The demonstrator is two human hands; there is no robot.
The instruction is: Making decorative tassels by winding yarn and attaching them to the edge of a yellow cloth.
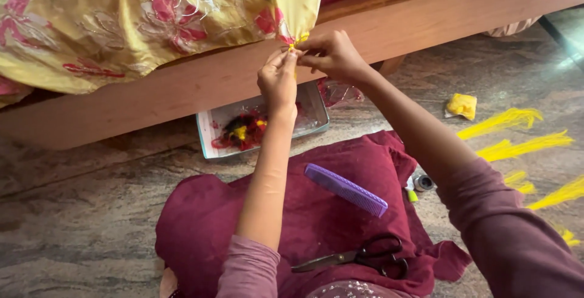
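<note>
Both my hands are raised at the corner of a yellow flowered cloth (121,24) that hangs over a wooden bed frame (182,85). My left hand (278,79) pinches a small bit of yellow thread (296,41) at the cloth's tip. My right hand (331,54) pinches the same spot from the right, fingers closed on the cloth corner. On the maroon cloth (340,213) over my lap lie a purple comb (345,189) and black-handled scissors (359,258).
A shallow white tray (316,118) with red, black and yellow thread scraps sits under the bed edge. Yellow thread bundles (517,146) lie on the stone floor at right, with a yellow packet (462,105) and a small spool (423,182).
</note>
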